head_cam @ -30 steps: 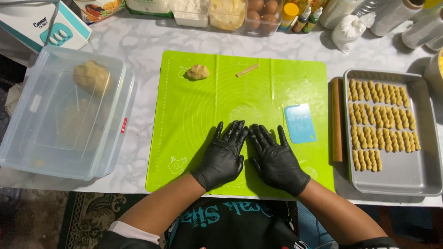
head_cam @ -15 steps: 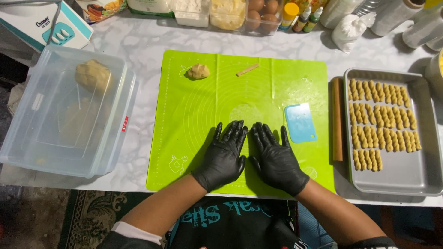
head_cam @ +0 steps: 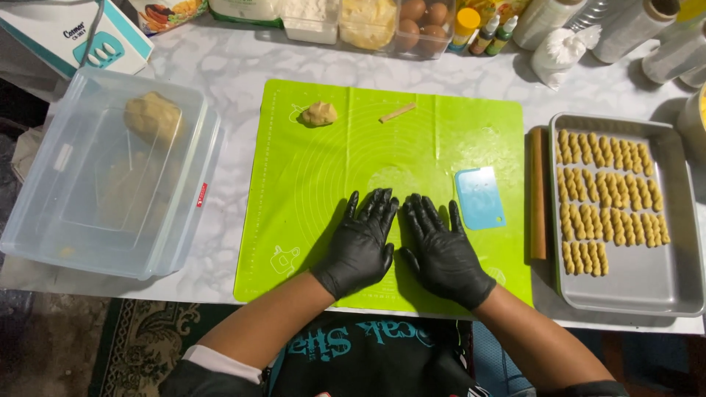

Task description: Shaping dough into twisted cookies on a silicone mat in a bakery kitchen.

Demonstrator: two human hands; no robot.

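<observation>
Two black-gloved hands lie flat, side by side, on a bright green silicone baking mat (head_cam: 323,191).

The left hand (head_cam: 362,246) and the right hand (head_cam: 441,254) rest palm-down with fingers spread, gripping nothing; whether dough lies under them cannot be told. A pale blue plastic scraper (head_cam: 479,197) lies just beside the right hand. A small lump of beige dough (head_cam: 319,113) sits near the mat's far edge. To the right stands a metal baking tray (head_cam: 640,283) of twisted dough pieces (head_cam: 607,198).
</observation>
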